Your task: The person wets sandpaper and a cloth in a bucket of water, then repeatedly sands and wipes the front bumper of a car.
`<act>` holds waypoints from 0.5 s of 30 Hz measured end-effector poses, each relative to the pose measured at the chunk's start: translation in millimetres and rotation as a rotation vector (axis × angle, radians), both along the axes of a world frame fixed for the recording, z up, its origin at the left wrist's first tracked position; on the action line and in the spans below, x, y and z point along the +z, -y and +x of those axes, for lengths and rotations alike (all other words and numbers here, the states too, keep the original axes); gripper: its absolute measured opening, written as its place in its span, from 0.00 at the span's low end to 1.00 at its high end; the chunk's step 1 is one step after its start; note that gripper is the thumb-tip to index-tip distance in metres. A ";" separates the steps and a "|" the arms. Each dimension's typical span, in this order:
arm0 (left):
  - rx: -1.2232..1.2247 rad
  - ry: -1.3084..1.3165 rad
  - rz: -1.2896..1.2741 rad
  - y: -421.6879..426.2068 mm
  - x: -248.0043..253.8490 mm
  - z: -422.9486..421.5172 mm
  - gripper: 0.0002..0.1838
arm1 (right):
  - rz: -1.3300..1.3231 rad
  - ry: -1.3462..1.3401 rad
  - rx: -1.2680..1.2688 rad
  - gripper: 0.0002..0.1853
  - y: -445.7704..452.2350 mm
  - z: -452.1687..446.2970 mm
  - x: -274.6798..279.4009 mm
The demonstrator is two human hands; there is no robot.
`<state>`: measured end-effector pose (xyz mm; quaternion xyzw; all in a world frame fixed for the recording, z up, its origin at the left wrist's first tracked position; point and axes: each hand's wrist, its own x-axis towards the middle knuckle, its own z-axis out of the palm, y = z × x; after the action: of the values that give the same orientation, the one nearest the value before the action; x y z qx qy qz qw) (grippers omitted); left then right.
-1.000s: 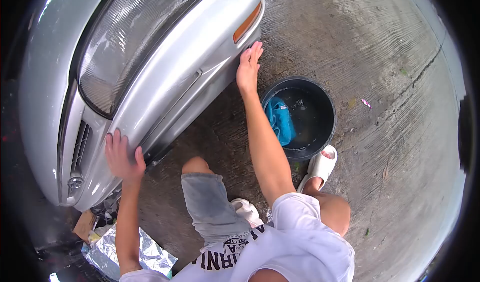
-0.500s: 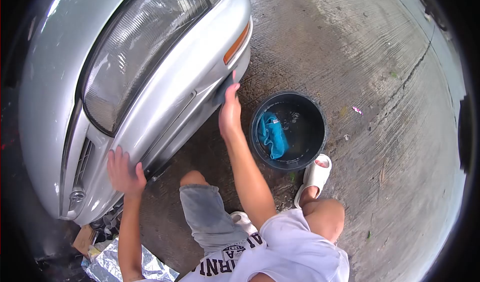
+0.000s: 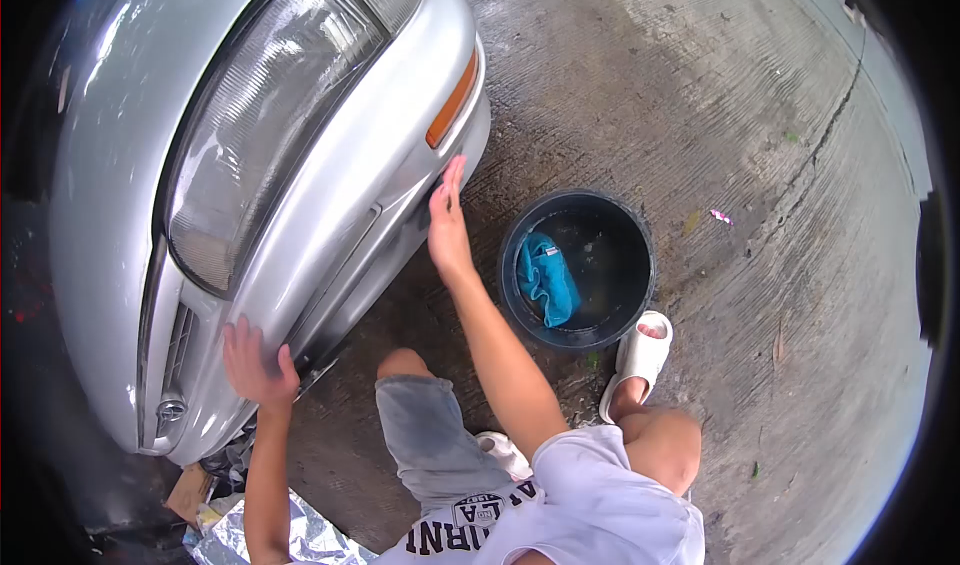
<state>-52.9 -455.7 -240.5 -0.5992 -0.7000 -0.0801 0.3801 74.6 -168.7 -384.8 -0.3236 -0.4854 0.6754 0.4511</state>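
A silver car's front bumper (image 3: 330, 230) fills the left side, below its headlight (image 3: 270, 115) and beside an orange side marker (image 3: 452, 100). My left hand (image 3: 260, 365) lies on the bumper near the grille, fingers stretched and thumb apart. Along the bumper's lower outer edge, just below the marker, is my right hand (image 3: 449, 223) with its fingers extended. Its palm side faces the car and is partly hidden; nothing shows in it. To its right stands a black bucket (image 3: 508, 295) of water with a blue cloth (image 3: 548, 277) inside.
Rough concrete (image 3: 740, 365) stretches to the right, with a crack and a small pink scrap (image 3: 721, 217). My foot in a white clog (image 3: 640, 357) is close against the bucket. Silver foil sheeting (image 3: 310, 530) and a cardboard piece (image 3: 188, 492) lie at lower left.
The view has shifted slightly. My right hand has turned, showing its stretched fingers more clearly beside the bumper. My left hand stays on the bumper in nearly the same place.
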 end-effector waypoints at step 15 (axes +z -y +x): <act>-0.010 0.008 -0.007 -3.3 3.7 5.4 0.23 | -0.026 0.115 -0.119 0.37 -23.0 0.1 -9.9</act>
<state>-47.5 -452.4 -236.8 -0.6035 -0.6990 -0.0820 0.3748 74.7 -145.7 -394.7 -0.3963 -0.4815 0.6339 0.4575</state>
